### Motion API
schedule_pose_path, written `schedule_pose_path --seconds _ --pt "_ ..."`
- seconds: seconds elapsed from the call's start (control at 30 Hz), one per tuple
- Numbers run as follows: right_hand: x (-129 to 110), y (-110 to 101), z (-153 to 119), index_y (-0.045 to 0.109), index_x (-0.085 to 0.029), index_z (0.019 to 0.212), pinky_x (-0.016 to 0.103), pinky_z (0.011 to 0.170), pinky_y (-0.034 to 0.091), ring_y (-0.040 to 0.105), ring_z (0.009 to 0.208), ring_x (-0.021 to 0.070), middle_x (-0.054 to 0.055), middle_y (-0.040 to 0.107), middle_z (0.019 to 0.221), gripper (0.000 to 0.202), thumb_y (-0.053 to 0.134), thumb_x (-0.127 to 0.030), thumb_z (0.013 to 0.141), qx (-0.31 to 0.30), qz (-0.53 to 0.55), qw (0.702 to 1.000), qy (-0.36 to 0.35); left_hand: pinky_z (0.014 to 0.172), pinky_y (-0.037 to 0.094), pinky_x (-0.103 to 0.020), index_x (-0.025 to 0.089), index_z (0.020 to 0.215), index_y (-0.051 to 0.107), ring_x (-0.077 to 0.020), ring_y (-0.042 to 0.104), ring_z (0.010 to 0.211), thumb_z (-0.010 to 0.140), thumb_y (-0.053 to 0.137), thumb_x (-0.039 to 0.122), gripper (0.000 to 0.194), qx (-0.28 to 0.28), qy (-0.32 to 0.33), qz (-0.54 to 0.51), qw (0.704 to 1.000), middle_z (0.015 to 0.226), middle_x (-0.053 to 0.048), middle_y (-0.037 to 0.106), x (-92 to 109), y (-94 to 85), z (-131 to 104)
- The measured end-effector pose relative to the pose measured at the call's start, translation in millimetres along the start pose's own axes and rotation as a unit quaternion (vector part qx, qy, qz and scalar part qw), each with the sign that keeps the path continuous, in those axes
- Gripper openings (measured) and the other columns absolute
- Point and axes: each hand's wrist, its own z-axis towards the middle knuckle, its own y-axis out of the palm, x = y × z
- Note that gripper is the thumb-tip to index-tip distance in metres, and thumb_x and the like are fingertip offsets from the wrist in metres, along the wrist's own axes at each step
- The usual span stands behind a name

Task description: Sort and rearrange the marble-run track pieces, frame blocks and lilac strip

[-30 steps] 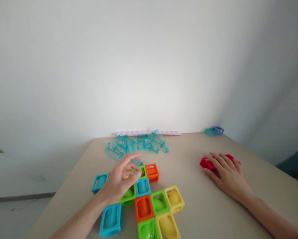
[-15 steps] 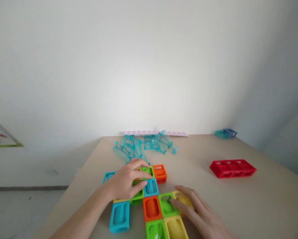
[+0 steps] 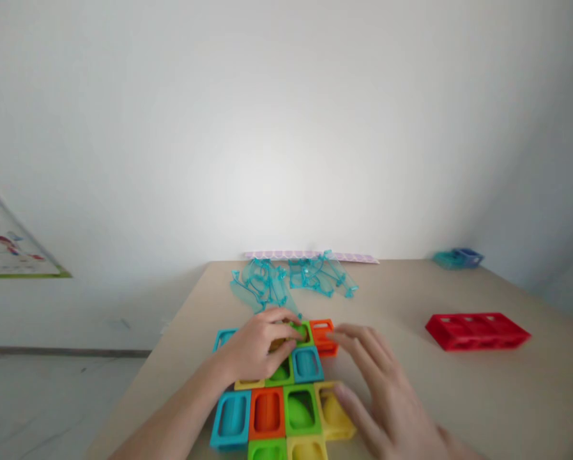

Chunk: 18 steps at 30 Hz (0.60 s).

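Note:
Colourful hollow plastic toy blocks lie in rows on the table. My left hand [image 3: 260,345] curls over the upper rows, its thumb and fingers bent round a partly hidden yellowish block beside a green block [image 3: 305,332]. My right hand [image 3: 386,390] is spread, holding nothing. Its forefinger is at the orange block [image 3: 322,337] at the upper right, and its thumb is close to a yellow block [image 3: 335,414]. A blue block [image 3: 308,364] sits between the hands. In the lower row are another blue block [image 3: 231,418], an orange block [image 3: 267,413] and a green block [image 3: 301,412].
Clear teal plastic pieces [image 3: 267,284] lie at the table's back, before a purple patterned strip [image 3: 310,256] along the wall. A red three-part block [image 3: 478,332] lies to the right. A dark blue block [image 3: 469,257] stands in the far right corner.
The lower orange, green and yellow group has shifted left, bringing its orange block beside the lower blue one. My right hand has moved up and opened away from it. The view has turned slightly left.

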Motion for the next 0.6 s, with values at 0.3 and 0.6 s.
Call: schedule_pose_path --seconds 0.3,0.6 --pt "53 24 49 0.059 -0.016 0.112 0.036 0.081 0.048 0.06 0.089 0.0235 0.01 0.064 0.097 0.029 0.052 -0.036 0.092 -0.126 0.119 0.985 -0.017 0.068 0.052 -0.029 0.016 0.086 0.069 -0.0161 0.066 0.073 0.084 0.046 0.016 0.023 0.259 -0.158 -0.2 0.932 0.094 -0.006 0.067 -26 -11.9 0" --pt "59 17 49 0.061 -0.016 0.1 0.034 0.074 0.046 0.058 0.081 0.0219 0.009 0.063 0.09 0.027 0.054 -0.04 0.09 -0.151 0.114 0.982 -0.027 0.047 0.033 -0.024 0.017 0.042 0.057 -0.0136 0.048 0.046 0.055 0.043 0.014 0.019 0.188 -0.272 -0.181 0.926 0.043 -0.001 0.055 -70 -28.6 -12"
